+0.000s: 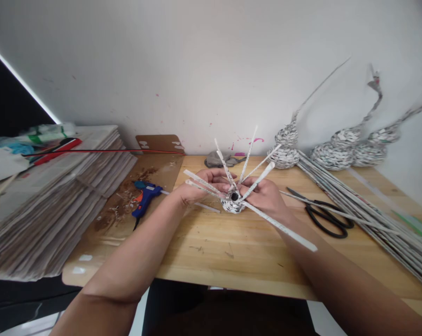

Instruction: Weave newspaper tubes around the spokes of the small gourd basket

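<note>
Between my two hands is a small woven newspaper gourd (233, 205), with a dark round opening facing me. Several rolled-paper strips fan out from around that opening; the longest paper strip (283, 227) points down to the right across my right forearm. My left hand (211, 179) is closed around the left and far side of the weave, fingers curled behind it. On the other side, my right hand (263, 191) grips the weave near the base of the strips. Some fingertips are hidden behind the piece.
Black-handled scissors (328, 217) lie to the right, beside a bundle of paper rods (368, 214). Woven paper gourds (284, 144) stand along the wall. At left are a blue glue gun (146, 200) on stained cardboard (123, 205) and a stack of newspapers (57, 196).
</note>
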`<action>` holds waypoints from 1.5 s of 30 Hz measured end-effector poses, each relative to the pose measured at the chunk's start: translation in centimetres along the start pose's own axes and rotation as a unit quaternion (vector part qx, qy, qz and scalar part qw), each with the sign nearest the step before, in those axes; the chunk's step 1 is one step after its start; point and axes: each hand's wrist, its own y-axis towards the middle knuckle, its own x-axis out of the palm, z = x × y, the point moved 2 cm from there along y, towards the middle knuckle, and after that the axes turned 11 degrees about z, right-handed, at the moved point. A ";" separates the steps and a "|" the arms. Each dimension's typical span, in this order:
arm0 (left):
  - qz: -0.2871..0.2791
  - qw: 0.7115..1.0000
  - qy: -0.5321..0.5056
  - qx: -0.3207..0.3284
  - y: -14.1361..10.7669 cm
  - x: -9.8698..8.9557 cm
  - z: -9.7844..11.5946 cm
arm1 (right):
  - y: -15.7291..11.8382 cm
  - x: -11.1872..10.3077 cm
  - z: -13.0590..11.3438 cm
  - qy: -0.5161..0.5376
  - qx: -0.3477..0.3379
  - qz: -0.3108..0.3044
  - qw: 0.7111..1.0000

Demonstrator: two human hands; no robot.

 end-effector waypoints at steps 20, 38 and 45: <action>0.107 0.993 0.039 0.026 -0.6 1.8 0.6 | -0.3 0.5 1.4 0.031 -0.043 0.014 0.999; 0.084 0.989 0.084 0.090 -0.2 1.1 0.2 | 0.5 -0.1 0.8 0.042 0.050 0.039 0.997; 0.110 0.987 0.090 0.070 -0.1 1.5 0.0 | 0.9 -0.2 1.3 0.078 0.057 0.032 0.995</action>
